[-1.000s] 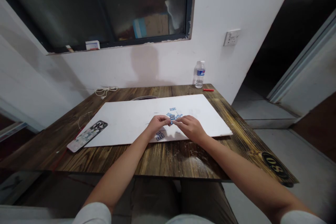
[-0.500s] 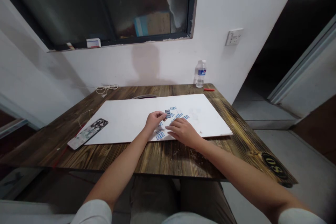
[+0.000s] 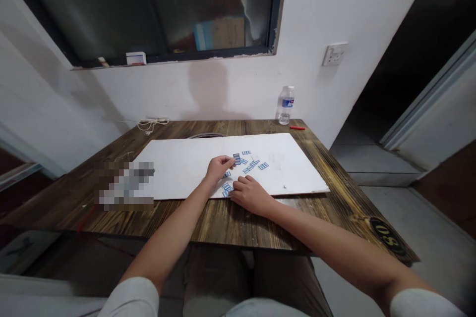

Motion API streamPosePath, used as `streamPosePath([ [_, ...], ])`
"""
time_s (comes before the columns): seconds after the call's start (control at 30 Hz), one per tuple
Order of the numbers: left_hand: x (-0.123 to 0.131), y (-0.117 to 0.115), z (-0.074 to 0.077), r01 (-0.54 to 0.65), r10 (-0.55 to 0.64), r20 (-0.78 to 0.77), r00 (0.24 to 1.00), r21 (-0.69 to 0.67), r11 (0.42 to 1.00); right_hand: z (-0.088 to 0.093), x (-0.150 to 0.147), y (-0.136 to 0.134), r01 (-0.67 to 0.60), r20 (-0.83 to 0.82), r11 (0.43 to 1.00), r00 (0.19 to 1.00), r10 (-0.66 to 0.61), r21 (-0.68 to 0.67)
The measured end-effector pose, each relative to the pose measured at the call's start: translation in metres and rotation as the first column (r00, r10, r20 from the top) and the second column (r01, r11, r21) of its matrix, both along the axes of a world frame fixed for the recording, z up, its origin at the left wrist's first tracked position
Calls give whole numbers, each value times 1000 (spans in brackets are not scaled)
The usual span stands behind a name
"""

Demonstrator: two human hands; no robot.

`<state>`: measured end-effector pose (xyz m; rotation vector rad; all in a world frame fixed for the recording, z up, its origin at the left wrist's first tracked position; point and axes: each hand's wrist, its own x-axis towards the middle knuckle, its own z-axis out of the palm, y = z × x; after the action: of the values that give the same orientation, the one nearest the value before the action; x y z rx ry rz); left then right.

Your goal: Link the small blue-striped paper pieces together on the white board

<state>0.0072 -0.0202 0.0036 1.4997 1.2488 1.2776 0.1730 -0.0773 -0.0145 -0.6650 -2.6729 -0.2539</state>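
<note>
A white board (image 3: 182, 166) lies on the wooden table, with several small blue-striped pieces (image 3: 263, 166) scattered over its middle and right part. My left hand (image 3: 219, 168) pinches a dark striped piece (image 3: 237, 159) between thumb and fingers, just above the board. Near the board's front edge, my right hand (image 3: 250, 194) is bent over the lower cluster of pieces (image 3: 226, 187), fingertips at its right side. Whether those fingers grip a piece is hidden.
A pixelated patch (image 3: 128, 185) covers something at the board's left end. A water bottle (image 3: 286, 105) and a red object (image 3: 297, 128) are at the back right; a white cable (image 3: 152, 123) lies at the back left of the table (image 3: 334, 213).
My right hand has moved down and left, from beside the middle pieces to the lower cluster. My left hand keeps its piece in nearly the same place.
</note>
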Motion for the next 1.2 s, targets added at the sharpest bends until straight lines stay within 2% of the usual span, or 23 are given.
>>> streamPosePath([
  [0.53,-2,2,-2,-18,17,-23,1000,-16,1000,-7,1,2,-30,-69,998,997,33,52],
  [0.87,-3,4,-5,-6,5,-30,1000,-21,1000,-10,0,3,-66,-56,992,996,73,110],
  [1.2,-4,2,-1,25,-26,-16,1000,-38,999,4,22,14,-82,-344,981,929,139,176],
])
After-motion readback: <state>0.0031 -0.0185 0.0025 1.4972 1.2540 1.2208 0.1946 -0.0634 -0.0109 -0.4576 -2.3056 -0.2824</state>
